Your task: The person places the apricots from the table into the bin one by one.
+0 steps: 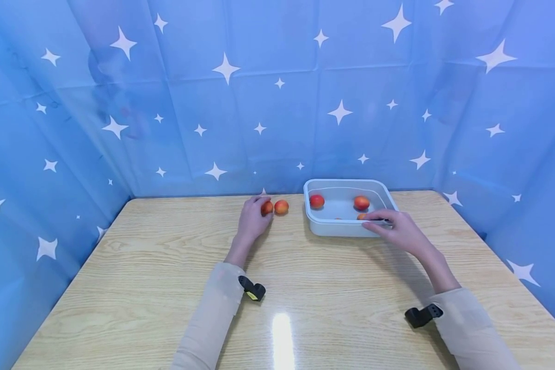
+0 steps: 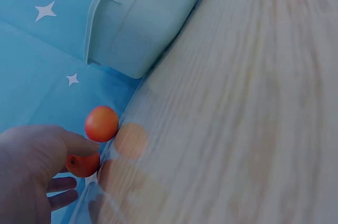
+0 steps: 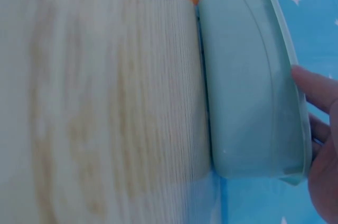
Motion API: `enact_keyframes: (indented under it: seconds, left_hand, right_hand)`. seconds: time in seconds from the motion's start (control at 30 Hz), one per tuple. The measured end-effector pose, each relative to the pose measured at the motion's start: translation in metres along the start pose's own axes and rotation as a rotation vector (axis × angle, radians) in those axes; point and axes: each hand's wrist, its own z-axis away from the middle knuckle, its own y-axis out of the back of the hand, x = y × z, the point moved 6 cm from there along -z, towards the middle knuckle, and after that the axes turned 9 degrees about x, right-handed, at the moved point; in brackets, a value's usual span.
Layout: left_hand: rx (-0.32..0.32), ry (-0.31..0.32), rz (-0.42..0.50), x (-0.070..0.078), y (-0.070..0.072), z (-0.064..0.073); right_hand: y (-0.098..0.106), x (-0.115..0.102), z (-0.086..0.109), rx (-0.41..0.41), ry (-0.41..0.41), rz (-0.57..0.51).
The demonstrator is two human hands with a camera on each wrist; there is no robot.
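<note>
At the table's far edge my left hand (image 1: 253,218) has its fingers and thumb curled round a small orange-red fruit (image 2: 84,165). A second such fruit (image 1: 281,207) lies just to the right of it on the table. Farther right stands a pale blue-grey plastic container (image 1: 337,228) with several more fruits inside, among them a red one (image 1: 316,201) at its left and an orange-red one (image 1: 362,203) near its back. My right hand (image 1: 400,231) holds the container's front right rim, thumb outside and fingers over the inside. One fruit (image 1: 362,217) shows beside those fingertips, partly hidden by the wall.
The wooden table (image 1: 305,277) extends in front of both arms. A blue curtain (image 1: 268,103) with white stars hangs directly behind and at both sides. Black wrist cameras sit on both sleeves, the left camera (image 1: 252,289) and the right camera (image 1: 423,315).
</note>
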Motion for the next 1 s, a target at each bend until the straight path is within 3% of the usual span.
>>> enact_keyframes:
  seconds: [0.13,0.27,0.57,0.8,1.0]
  left_hand:
    - [-0.029,0.061,0.017,-0.006,-0.001,0.001]
    - [-0.035,0.071,0.048,-0.006,0.000,0.001]
    - [0.019,0.094,0.122,-0.005,0.007,0.001]
    - [0.025,0.141,0.186,0.005,0.011,0.001]
    - [0.047,0.137,0.274,0.019,0.017,0.001]
  right_hand:
    - [-0.001,-0.001,-0.001,-0.001,0.006,-0.004]
    - [0.000,-0.002,-0.001,0.003,0.011,0.003]
    - [-0.001,-0.004,-0.001,-0.009,-0.008,0.026]
    - [0.000,-0.003,0.000,-0.012,-0.024,0.038]
    - [0.000,-0.001,0.000,-0.022,-0.012,0.046]
